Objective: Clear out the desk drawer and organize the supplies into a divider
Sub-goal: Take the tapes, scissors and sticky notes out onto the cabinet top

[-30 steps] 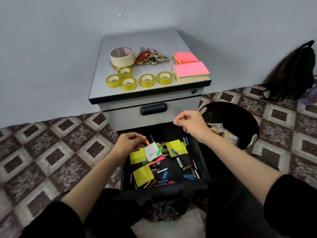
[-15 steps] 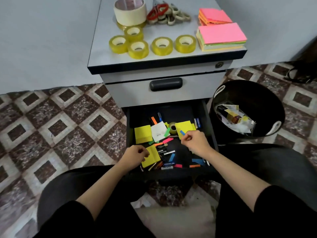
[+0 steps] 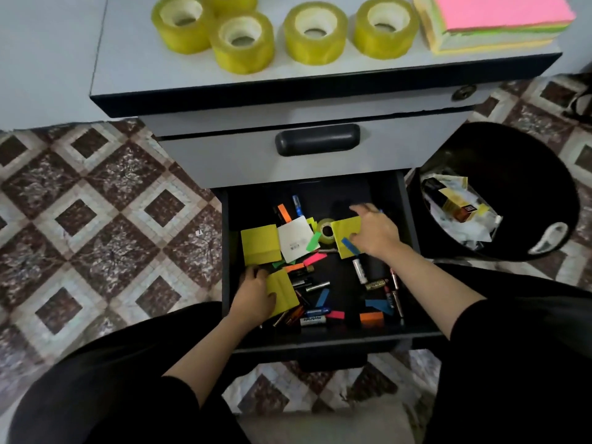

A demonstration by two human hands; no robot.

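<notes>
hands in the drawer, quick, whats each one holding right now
Left hand: grips the front yellow sticky pad.
Right hand: grips the right-side yellow sticky pad.

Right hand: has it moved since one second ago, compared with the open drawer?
Yes. The right hand went down from near the closed drawer's handle into the open drawer, where it now grips a yellow sticky pad.

No text reads clearly. A battery (image 3: 312,320) at the drawer's (image 3: 320,338) front carries blurred blue lettering; a white card (image 3: 293,233) bears an illegible barcode sticker (image 3: 296,246).
</notes>
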